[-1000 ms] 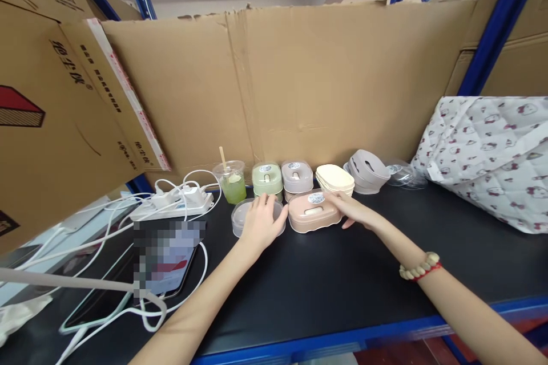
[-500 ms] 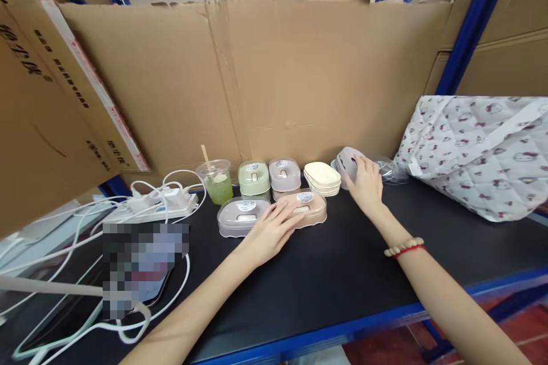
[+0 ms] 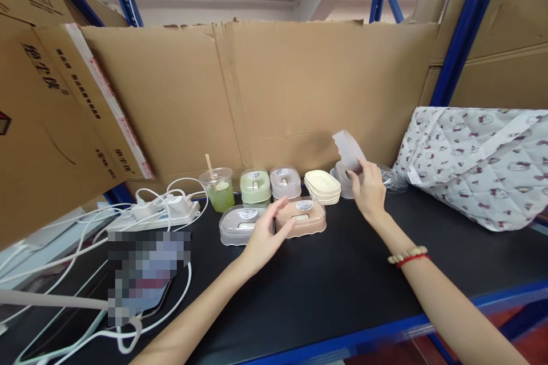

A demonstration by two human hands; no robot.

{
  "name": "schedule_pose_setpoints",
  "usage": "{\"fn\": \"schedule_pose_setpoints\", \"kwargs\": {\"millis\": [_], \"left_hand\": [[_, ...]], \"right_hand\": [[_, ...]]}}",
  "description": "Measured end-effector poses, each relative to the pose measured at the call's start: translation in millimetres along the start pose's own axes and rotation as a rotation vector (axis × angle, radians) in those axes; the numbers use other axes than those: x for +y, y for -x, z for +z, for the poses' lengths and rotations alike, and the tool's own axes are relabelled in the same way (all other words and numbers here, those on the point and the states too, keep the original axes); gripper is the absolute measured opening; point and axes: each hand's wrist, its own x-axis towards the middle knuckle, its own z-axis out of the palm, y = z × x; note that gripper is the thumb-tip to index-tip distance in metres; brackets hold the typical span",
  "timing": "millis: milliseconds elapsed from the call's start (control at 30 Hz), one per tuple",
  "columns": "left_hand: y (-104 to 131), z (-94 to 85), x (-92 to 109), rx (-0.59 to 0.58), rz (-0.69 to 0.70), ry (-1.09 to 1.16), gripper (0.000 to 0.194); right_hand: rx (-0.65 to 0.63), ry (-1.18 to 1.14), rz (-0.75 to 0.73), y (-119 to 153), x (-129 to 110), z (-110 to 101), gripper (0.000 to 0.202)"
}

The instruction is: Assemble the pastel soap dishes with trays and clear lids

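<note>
Fingers spread, my left hand is over the front boxes, between a grey soap-box-like container and a pink one, each with a clear lid and round label. It holds nothing. Toward the back right, my right hand pinches the lower edge of a translucent whitish lid, tipped up on its edge. Below the lid are more translucent grey pieces, partly hidden by the fingers. Just left of these stands a stack of cream oval trays.
Behind the front boxes stand a green container, a mauve container and a cup of green drink. Cables, a power strip and a blurred-out device lie left. A quilted bag is right; cardboard walls the back.
The translucent lid at my right hand has been raised and tipped upright above the pieces there. My left hand has drawn off the pink container slightly to the left, uncovering more of it.
</note>
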Motion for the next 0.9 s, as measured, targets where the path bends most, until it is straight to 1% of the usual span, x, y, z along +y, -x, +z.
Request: {"fn": "schedule_pose_setpoints", "kwargs": {"millis": [33,67,100,133,200,233,267,300,333,400,467,500,567,633,667,800,900], "left_hand": [[-0.6,-0.3,3.6,0.024,-0.066,0.163,0.060],[-1.1,-0.9,7.4,0.035,-0.119,0.313,0.068],[-1.5,-1.8,11.4,0.042,-0.156,0.446,0.076],[-1.8,-2.8,15.4,0.053,-0.183,0.560,0.082],[-2.2,-4.9,22.3,0.119,-0.229,0.717,0.085],[-2.6,-5.8,24.5,0.176,-0.252,0.749,0.081],[-3.1,-6.6,25.8,0.242,-0.272,0.757,0.075],[-3.8,-7.3,25.9,0.312,-0.294,0.743,0.067],[-4.6,-7.9,25.2,0.378,-0.315,0.718,0.060],[-5.9,-9.1,22.3,0.471,-0.338,0.678,0.048],[-6.4,-10.0,20.2,0.510,-0.352,0.669,0.040],[-6.1,-10.3,20.2,0.508,-0.372,0.667,0.038],[-5.0,-10.1,22.4,0.475,-0.443,0.655,0.038],[-3.7,-9.1,25.8,0.434,-0.506,0.652,0.042],[-3.2,-8.4,27.2,0.421,-0.512,0.666,0.044],[-3.2,-6.4,27.5,0.434,-0.461,0.784,0.045],[-4.0,-7.1,25.2,0.435,-0.486,0.824,0.044]], "right_hand": [[0.096,-0.040,-0.117,1.5,-10.4,-1.5,0.037],[0.163,-0.081,-0.240,3.8,-22.6,-3.4,0.036],[0.202,-0.126,-0.364,7.1,-35.9,-5.7,0.033],[0.208,-0.176,-0.489,11.1,-49.6,-8.1,0.030],[0.126,-0.298,-0.728,20.3,-74.3,-12.6,0.025],[0.063,-0.355,-0.806,24.6,-83.5,-14.1,0.025],[0.004,-0.407,-0.838,28.2,-89.5,-14.6,0.026],[-0.041,-0.444,-0.820,30.7,-92.1,-14.1,0.029],[-0.071,-0.463,-0.754,31.9,-90.9,-12.4,0.031],[-0.111,-0.434,-0.542,31.0,-78.7,-5.7,0.034],[-0.196,-0.320,-0.320,27.5,-57.6,3.9,0.035],[-0.271,-0.247,-0.230,25.7,-45.9,9.0,0.036],[-0.451,-0.130,-0.122,23.2,-24.8,17.9,0.039],[-0.581,-0.082,-0.104,21.9,-10.5,24.0,0.036],[-0.612,-0.081,-0.114,21.5,-6.2,25.8,0.033],[-0.620,-0.114,-0.157,18.9,-1.5,27.7,0.024],[-0.587,-0.143,-0.187,16.7,-2.4,25.1,0.022]]}}
